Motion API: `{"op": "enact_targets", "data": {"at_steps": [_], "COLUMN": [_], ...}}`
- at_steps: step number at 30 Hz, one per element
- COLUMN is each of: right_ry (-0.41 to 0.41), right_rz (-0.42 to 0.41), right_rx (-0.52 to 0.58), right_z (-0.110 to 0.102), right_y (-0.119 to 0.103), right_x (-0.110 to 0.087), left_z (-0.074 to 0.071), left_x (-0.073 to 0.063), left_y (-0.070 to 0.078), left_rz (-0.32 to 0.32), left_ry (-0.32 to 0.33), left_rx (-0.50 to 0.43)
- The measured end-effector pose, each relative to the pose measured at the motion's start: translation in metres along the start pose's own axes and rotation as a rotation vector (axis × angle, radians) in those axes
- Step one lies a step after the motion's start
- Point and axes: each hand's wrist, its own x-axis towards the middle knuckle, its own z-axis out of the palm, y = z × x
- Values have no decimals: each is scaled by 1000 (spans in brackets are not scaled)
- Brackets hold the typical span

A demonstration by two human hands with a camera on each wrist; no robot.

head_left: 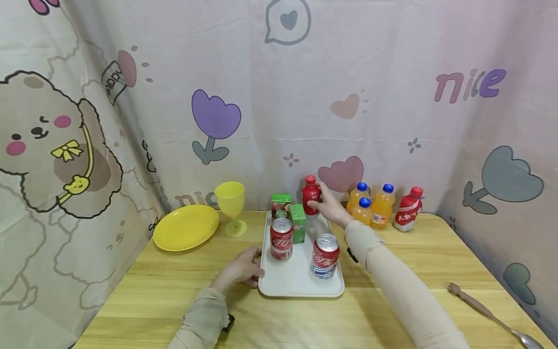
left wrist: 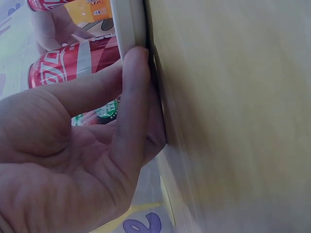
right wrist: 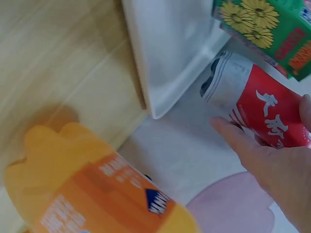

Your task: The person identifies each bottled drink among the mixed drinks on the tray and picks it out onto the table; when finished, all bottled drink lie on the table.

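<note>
My right hand (head_left: 334, 207) grips a red-capped drink bottle (head_left: 310, 196) at the tray's far end. In the right wrist view the red-labelled bottle (right wrist: 269, 104) hangs tilted, its base apart from the tray (right wrist: 160, 104). My left hand (head_left: 240, 267) pinches the near left edge of the white tray (head_left: 287, 288), as the left wrist view shows with the fingers (left wrist: 133, 97) at the rim. On the tray stand two red soda cans, one left (head_left: 281, 240) and one right (head_left: 325, 257), and two green drink cartons, a front one (head_left: 298, 223) and a back one (head_left: 280, 206).
Several orange drink bottles (head_left: 382, 206) with blue caps stand right of the tray, beside another red bottle (head_left: 409, 209). A yellow plate (head_left: 186, 228) and a yellow goblet (head_left: 230, 199) are at the back left. A long-handled spoon (head_left: 484, 310) lies by the right edge. A printed curtain (head_left: 270, 121) hangs behind.
</note>
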Motion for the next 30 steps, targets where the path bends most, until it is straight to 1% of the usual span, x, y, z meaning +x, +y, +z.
{"op": "enact_targets", "data": {"at_steps": [7,11,17,27,30], "right_ry": [49,60,56,74,50], "right_rz": [-42,-47,-31,-78,-98], "right_rx": [29,62,121,155,192], "right_z": [-8,-14,-23,-39,-45], "right_y": [-13,-23,-40,-63,-67], "right_x": [-9,-17,-34,-55,-61], "left_z": [1,1,0,-2,-1], "left_x": [-1,-2,-2,-2,-2], "left_y": [0,0,-1,-1,-1], "left_rz": [-2,-2,7,8,6], "left_ry": [0,7,5,-19,-22], "left_rx": [12,2,-8,0,-6]}}
